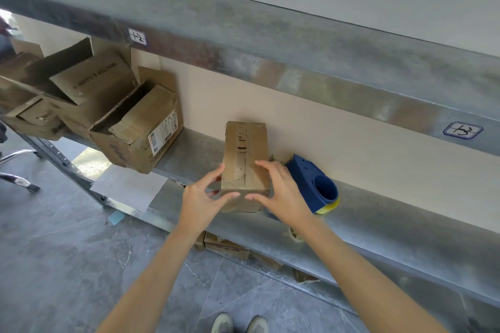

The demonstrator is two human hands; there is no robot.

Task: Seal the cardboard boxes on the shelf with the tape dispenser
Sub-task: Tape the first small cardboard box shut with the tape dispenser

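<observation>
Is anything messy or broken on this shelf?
Yes. The big open box on the left sits crooked and pokes out past the front edge of the shelf, and its flaps look ragged. The small box in the middle has torn, patchy strips of old tape on top.

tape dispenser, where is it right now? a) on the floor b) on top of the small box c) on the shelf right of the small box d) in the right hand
c: the tape dispenser lies on the shelf just right of the small box, which the right hand holds.
</observation>
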